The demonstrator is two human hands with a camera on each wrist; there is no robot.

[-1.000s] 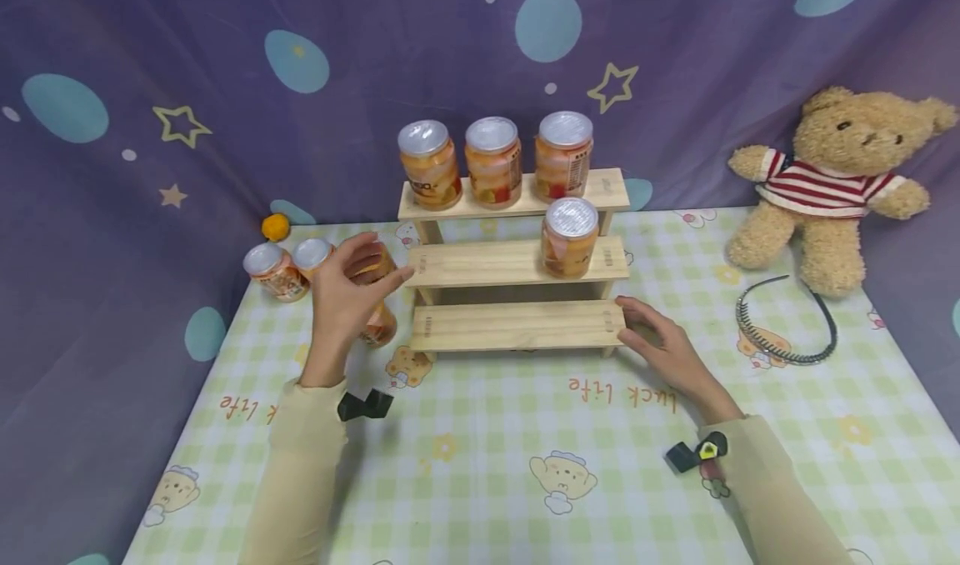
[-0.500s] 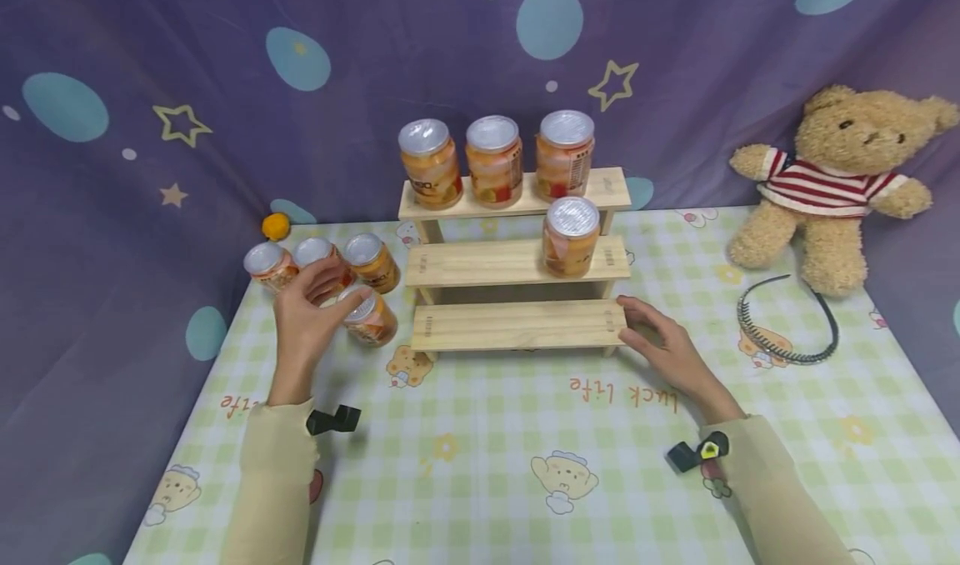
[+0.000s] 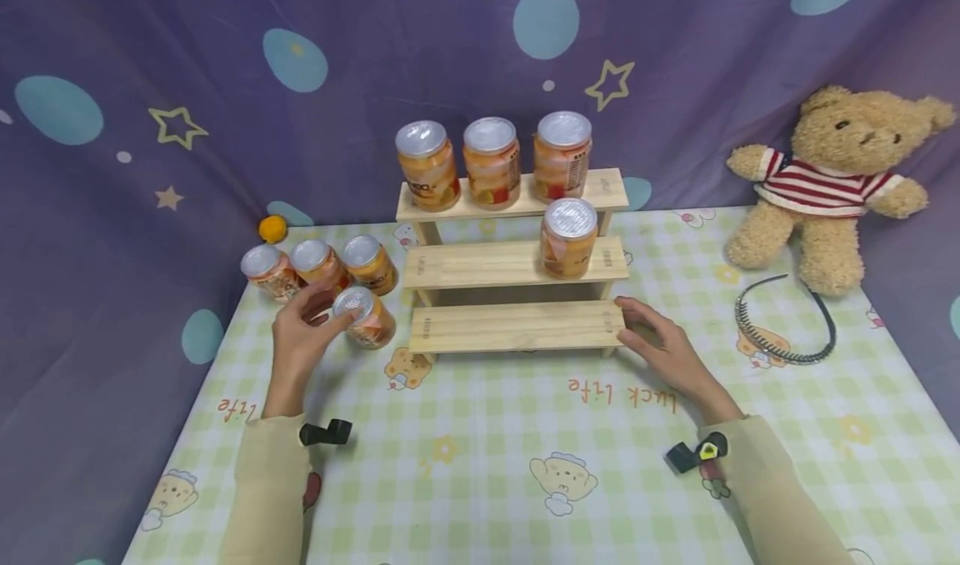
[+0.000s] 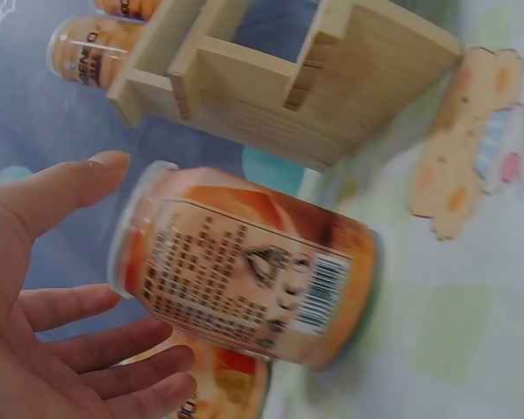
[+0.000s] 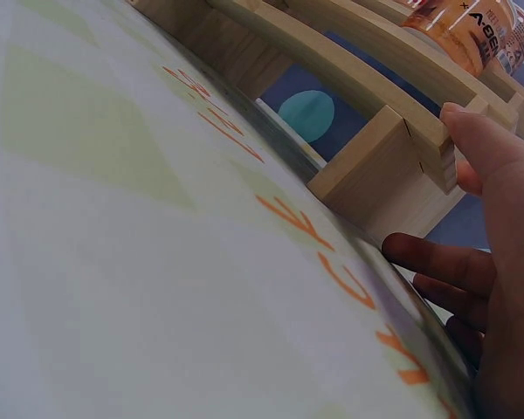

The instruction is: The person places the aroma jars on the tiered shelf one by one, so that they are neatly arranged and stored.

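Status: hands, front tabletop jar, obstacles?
Left hand beside front silver-lidded jar, fingers spread, contact unclear. Right hand touching wooden riser's lowest step. Jar on tablecloth; three more jars close behind.

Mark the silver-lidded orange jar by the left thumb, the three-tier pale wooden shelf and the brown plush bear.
Silver-lidded orange jar [image 3: 375, 325]: head view, side of its body.
Three-tier pale wooden shelf [image 3: 483, 263]: head view, middle board.
Brown plush bear [image 3: 817, 192]: head view, clothed chest.

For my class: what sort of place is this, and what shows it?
Probably a staged tabletop scene indoors, rather than a real shop: a star-patterned cloth backdrop hangs behind a checked tablecloth, on which stands a small stepped wooden shelf holding four jars.
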